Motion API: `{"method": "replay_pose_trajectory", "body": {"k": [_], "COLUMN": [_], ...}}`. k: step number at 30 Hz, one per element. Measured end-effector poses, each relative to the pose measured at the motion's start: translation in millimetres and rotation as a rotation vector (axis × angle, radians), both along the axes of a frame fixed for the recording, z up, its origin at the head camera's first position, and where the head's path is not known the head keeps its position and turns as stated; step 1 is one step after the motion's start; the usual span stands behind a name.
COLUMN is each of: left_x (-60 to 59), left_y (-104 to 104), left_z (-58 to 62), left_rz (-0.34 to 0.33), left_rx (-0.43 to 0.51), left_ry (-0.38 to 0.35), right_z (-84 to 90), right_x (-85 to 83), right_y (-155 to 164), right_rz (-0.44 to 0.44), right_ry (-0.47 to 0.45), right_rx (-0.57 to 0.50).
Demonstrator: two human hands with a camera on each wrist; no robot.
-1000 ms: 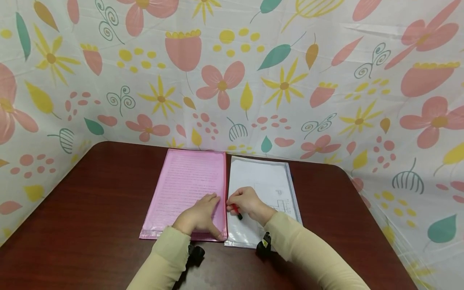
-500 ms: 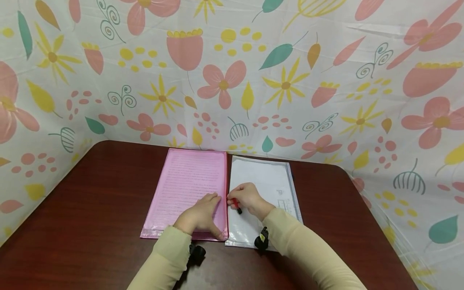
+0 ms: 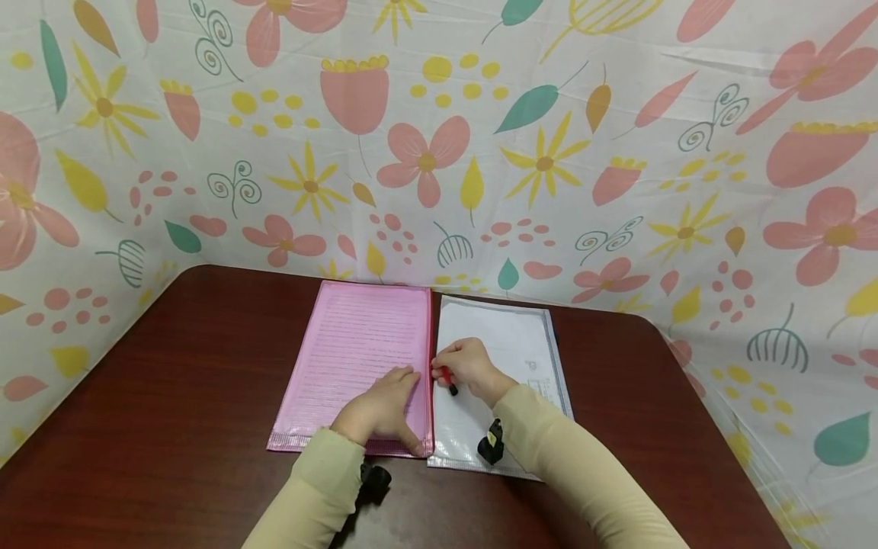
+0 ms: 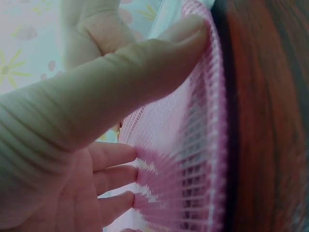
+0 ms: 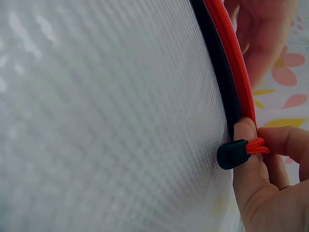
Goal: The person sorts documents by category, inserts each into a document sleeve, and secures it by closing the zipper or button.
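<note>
Right hand (image 3: 469,366): red zipper cord (image 5: 256,146) with its black tab is pinched between thumb and fingers, at the pink pouch's right edge, roughly midway along the red zipper (image 5: 231,63). Left hand (image 3: 381,410): fingers laid flat and relaxed on the pink mesh pouch (image 3: 363,358), thumb along its lower right edge. Pouch lies flat on the dark table (image 3: 171,381), just beside a white mesh pouch (image 3: 507,335). Judged thin, light, floppy, slick plastic mesh; best pinned flat and worked by the cord.
</note>
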State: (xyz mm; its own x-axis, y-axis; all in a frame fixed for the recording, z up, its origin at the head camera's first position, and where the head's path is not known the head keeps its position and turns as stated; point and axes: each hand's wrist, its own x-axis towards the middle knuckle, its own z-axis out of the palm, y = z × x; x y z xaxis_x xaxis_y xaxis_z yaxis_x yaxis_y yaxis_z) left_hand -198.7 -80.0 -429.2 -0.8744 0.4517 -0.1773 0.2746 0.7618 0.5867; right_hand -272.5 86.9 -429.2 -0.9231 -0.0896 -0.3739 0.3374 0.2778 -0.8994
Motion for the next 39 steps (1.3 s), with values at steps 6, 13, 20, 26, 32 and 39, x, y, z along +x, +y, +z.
{"method": "replay_pose_trajectory", "body": {"k": [6, 13, 20, 26, 32, 39], "left_x": [1.2, 1.8, 5.0, 7.6, 9.4, 13.0], "left_y": [0.9, 3.3, 7.5, 13.7, 19.6, 24.7], "left_z": [-0.8, -0.7, 1.5, 0.5, -1.3, 0.3], "left_rz": [-0.003, -0.019, -0.043, -0.070, -0.076, -0.086], "left_rx": [-0.011, -0.035, -0.058, -0.074, -0.093, -0.106], "left_ry": [0.022, 0.028, 0.050, 0.070, 0.077, 0.083], "right_z": [4.7, 5.1, 6.3, 6.1, 6.1, 6.3], "right_x": [-2.1, -6.7, -11.3, -14.9, -17.2, -23.3], "right_y": [-2.2, -0.6, 5.5, 13.4, 20.8, 27.4], "right_rz": [0.003, -0.006, -0.021, -0.046, -0.039, -0.060], "right_ry": [0.011, 0.018, 0.023, 0.045, 0.054, 0.077], "right_rx": [0.021, 0.040, 0.058, 0.090, 0.111, 0.111]}}
